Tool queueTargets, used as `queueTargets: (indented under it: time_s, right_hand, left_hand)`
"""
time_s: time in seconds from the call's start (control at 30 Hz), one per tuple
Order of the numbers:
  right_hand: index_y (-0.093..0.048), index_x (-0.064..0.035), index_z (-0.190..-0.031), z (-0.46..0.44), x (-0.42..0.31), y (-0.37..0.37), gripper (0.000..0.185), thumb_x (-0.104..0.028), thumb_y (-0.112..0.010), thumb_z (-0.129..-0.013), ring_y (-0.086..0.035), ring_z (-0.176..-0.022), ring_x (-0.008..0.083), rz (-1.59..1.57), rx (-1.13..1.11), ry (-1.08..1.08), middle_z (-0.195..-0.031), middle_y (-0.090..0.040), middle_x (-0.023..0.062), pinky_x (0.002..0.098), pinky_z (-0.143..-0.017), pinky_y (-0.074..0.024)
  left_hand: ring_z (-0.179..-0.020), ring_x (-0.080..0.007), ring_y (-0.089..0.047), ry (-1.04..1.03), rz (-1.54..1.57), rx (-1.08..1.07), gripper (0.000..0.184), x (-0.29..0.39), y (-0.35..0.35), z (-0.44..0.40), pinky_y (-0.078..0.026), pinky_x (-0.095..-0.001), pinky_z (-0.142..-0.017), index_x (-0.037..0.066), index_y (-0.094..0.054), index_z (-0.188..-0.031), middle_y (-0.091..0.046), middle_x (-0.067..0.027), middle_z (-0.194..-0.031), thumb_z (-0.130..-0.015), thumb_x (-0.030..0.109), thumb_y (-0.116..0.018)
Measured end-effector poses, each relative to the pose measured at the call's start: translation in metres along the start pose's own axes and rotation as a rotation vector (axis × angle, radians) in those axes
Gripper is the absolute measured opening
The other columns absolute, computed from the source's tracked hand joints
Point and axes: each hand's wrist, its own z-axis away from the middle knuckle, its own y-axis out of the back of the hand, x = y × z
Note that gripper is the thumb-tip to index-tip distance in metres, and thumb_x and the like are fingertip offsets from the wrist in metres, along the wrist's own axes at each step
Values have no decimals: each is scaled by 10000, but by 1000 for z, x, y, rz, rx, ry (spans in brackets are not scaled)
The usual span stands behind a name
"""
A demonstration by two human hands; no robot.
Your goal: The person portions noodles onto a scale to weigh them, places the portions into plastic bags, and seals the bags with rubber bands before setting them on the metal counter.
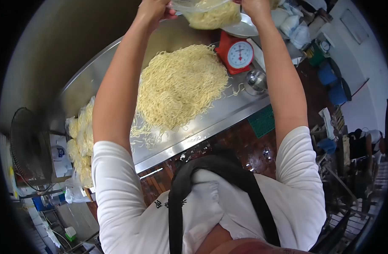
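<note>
A clear plastic bag of noodles point(216, 17) hangs between my hands at the top edge of the view, in front of the scale's pan. My left hand point(156, 12) is closed on the bag's left upper corner. At its right upper corner, my right hand point(256, 6) grips the plastic, its fingers partly cut off by the frame. Below the bag, a large heap of loose pale yellow noodles point(181, 86) lies on the steel table point(194, 135). A red dial scale point(236, 53) with a round metal pan point(244, 28) stands at the heap's right.
A shiny metal bowl point(256, 81) sits near the table's right front edge. Filled noodle bags point(81, 139) are stacked at the left, near a wire-guarded fan point(31, 150). A green mat point(261, 121) lies on the wet floor. Blue bins point(338, 92) stand at the right.
</note>
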Motion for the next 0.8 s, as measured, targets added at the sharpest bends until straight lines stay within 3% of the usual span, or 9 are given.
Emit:
queueTargets:
  time_s: [0.07, 0.1, 0.17, 0.23, 0.27, 0.3, 0.37, 0.47, 0.8]
  right_hand:
    - [-148, -141, -1578, -1, 62, 19, 780, -142, -622, -958, -659, -1054, 272, -241, 0, 145, -1299, -590, 197, 327, -895, -545]
    - [-283, -111, -1494, 13, 60, 32, 623, -118, -603, -960, -664, -1009, 230, -213, 55, 116, -1202, -622, 161, 315, -864, -545]
    - [-552, -50, -1326, 71, 19, 54, 362, -71, -565, -965, -675, -917, 146, -156, 152, 70, -1007, -686, 89, 290, -801, -545]
    - [-460, -57, -1394, 125, 5, 64, 464, -6, -555, -942, -650, -1060, 167, -247, -54, -163, -1189, -644, 97, 307, -926, -512]
    - [-486, -59, -1369, 151, 8, 64, 441, 3, -557, -938, -656, -1043, 166, -278, -127, -196, -1192, -643, 88, 301, -916, -514]
    - [-512, -60, -1344, 176, 14, 62, 419, 12, -559, -934, -661, -1026, 166, -309, -198, -237, -1195, -642, 79, 296, -905, -516]
    - [-591, -36, -1226, 219, 26, 54, 320, -6, -574, -908, -660, -929, 195, -311, -199, -269, -1147, -633, 114, 309, -825, -538]
    - [-590, -53, -1265, 264, 45, 51, 361, 17, -573, -912, -651, -946, 158, -218, -288, -307, -1087, -605, 66, 282, -848, -519]
    - [-600, -31, -1239, 297, 64, 69, 337, 21, -556, -910, -636, -882, 173, -331, -323, -397, -1031, -579, 88, 290, -803, -517]
  left_hand:
    - [-529, -132, -556, 16, -32, -29, 203, -26, -41, -54, -504, -295, -481, 32, -640, -1111, -586, -13, -704, -990, 181, -576]
    - [-533, -138, -564, 24, -40, -71, 229, -48, -60, -75, -501, -307, -467, 25, -637, -1131, -589, -17, -694, -979, 191, -598]
    - [-565, -149, -607, 78, -148, -107, 328, -68, -108, -80, -570, -307, -587, 5, -613, -1254, -628, -58, -779, -1008, 212, -547]
    - [-539, -173, -625, 42, -623, -152, 289, -98, -141, -97, -574, -341, -546, 0, -645, -1170, -624, -81, -727, -997, 218, -566]
    - [-558, -207, -661, 25, -391, -153, 271, -130, -154, -108, -610, -378, -522, -17, -666, -1109, -661, -136, -725, -979, 187, -544]
    - [-534, -202, -647, 76, -318, -133, 274, -130, -171, -100, -601, -370, -516, -18, -664, -1103, -656, -124, -699, -983, 197, -543]
    - [-542, -192, -640, 156, -341, -15, 286, -120, -192, -104, -594, -362, -509, -10, -661, -1140, -643, -99, -694, -990, 197, -534]
    - [-554, -192, -647, -2, -308, -71, 299, -134, -192, -140, -598, -352, -532, 0, -656, -1170, -641, -96, -695, -994, 204, -526]
    - [-524, -124, -571, -6, -352, -46, 297, -118, -203, -146, -580, -313, -538, 20, -652, -1142, -579, -36, -647, -975, 258, -589]
